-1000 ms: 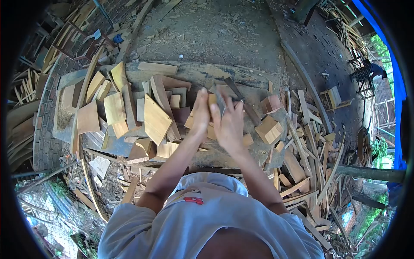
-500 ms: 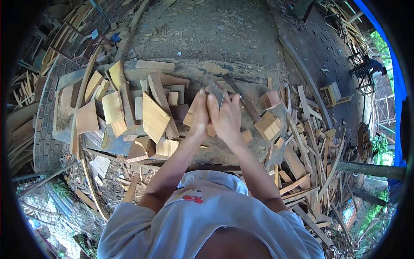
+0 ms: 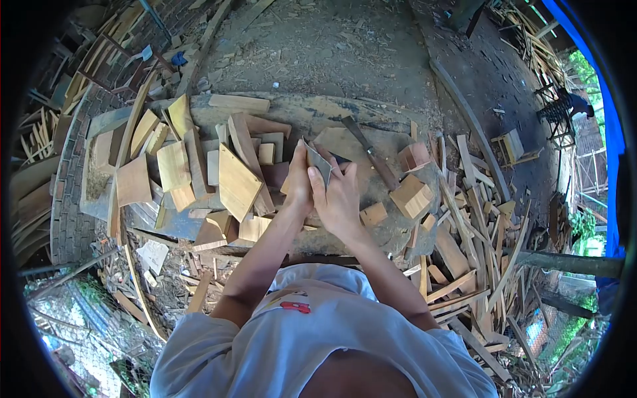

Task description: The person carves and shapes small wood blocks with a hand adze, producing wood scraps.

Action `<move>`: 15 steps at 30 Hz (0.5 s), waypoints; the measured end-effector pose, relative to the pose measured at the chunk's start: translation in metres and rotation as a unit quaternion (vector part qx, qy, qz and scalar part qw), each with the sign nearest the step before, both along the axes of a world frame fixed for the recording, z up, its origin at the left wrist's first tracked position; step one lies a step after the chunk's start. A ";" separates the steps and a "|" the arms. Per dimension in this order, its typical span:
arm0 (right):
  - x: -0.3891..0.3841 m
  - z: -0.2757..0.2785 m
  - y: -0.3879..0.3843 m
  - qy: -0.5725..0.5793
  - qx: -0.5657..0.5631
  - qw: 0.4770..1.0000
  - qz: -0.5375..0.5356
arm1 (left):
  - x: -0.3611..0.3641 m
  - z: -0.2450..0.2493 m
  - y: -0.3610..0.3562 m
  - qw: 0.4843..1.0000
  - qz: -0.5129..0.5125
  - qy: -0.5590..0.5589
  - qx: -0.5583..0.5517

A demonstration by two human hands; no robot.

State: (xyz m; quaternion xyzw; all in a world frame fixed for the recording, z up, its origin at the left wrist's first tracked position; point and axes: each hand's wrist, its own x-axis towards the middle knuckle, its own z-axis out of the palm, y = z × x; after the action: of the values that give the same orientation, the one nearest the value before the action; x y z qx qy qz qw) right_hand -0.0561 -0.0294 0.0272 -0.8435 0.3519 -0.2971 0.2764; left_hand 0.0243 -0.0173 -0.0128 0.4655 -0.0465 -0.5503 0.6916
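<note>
My left hand (image 3: 298, 179) and my right hand (image 3: 337, 200) are close together over the workbench. Between them is a thin, flat grey sheet (image 3: 320, 166) with a pale edge, perhaps sandpaper. My right thumb lies across its face, its fingers curled behind; my left hand is closed against its left side. Whatever else the left palm may hold is hidden. To the right lies a dark-bladed tool with a wooden handle (image 3: 383, 172), touched by neither hand. A small wood block (image 3: 373, 213) rests near my right wrist.
Cut wooden pieces, among them a pale angled board (image 3: 239, 180), crowd the left of the workbench (image 3: 318, 109). A larger block (image 3: 412, 196) sits at its right. Scrap strips (image 3: 474, 232) pile beyond the right edge. Another person (image 3: 578, 105) is far right.
Both hands have shifted slightly left and towards me, and the grey sheet has tilted to show more of its face. The small block by my right wrist is now more exposed.
</note>
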 end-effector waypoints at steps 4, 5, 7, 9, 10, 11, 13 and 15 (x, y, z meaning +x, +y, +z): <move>0.007 0.001 -0.034 -0.006 0.106 0.993 -0.047 | -0.009 0.026 0.008 0.996 -0.030 -0.012 0.080; 0.005 0.009 -0.033 -0.015 0.143 0.989 -0.034 | -0.010 0.021 0.007 0.997 -0.024 -0.018 0.070; 0.004 0.001 -0.021 -0.027 0.079 0.996 -0.032 | 0.000 0.003 -0.001 0.999 -0.021 0.022 0.020; 0.002 -0.006 -0.002 -0.046 0.033 0.998 -0.010 | 0.017 -0.009 0.000 0.996 -0.048 0.080 -0.007; 0.003 -0.005 -0.009 -0.047 0.031 0.998 -0.011 | 0.016 -0.008 -0.002 0.996 -0.049 0.078 -0.009; 0.004 -0.004 -0.017 -0.027 0.046 0.998 -0.022 | 0.009 -0.009 0.000 0.999 -0.023 0.041 0.020; 0.006 0.001 -0.032 0.002 0.111 0.993 -0.039 | -0.007 0.011 0.004 0.999 0.012 0.019 0.046; 0.004 0.001 -0.024 -0.025 0.071 0.996 -0.038 | 0.000 0.011 -0.002 0.998 0.005 0.052 0.016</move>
State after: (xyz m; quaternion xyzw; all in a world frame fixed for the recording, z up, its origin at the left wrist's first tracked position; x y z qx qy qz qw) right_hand -0.0516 -0.0535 0.0279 -0.8000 0.3966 -0.3027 0.3333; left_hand 0.0243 -0.0193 -0.0022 0.4473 0.0010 -0.5708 0.6885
